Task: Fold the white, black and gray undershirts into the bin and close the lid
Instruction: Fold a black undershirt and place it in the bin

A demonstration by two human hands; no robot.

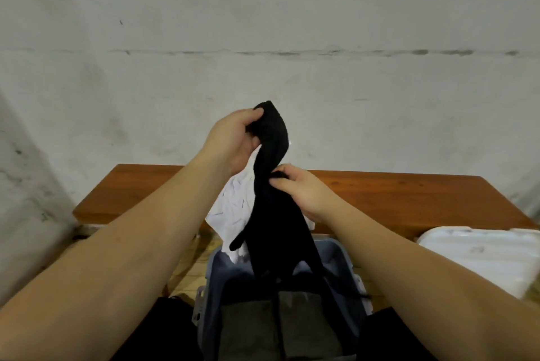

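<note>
Head view: bin (209, 296) nearest, open, gray undershirt (292, 328) inside. Lid (479, 252) off, lying to right. Black undershirt (274, 214) hangs twisted over bin; left hand (233, 138) fingers clenched on top end, right hand (301, 189) pinches mid-length. White undershirt (233, 205) draped off counter (409, 197) edge. Judgement: fabric light, limp, non-fragile; best taken at shoulder straps or hem corners

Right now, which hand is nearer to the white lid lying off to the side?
Right. The right hand pinches the black undershirt above the bin, closer to the white lid; the left hand grips higher, farther away.
</note>
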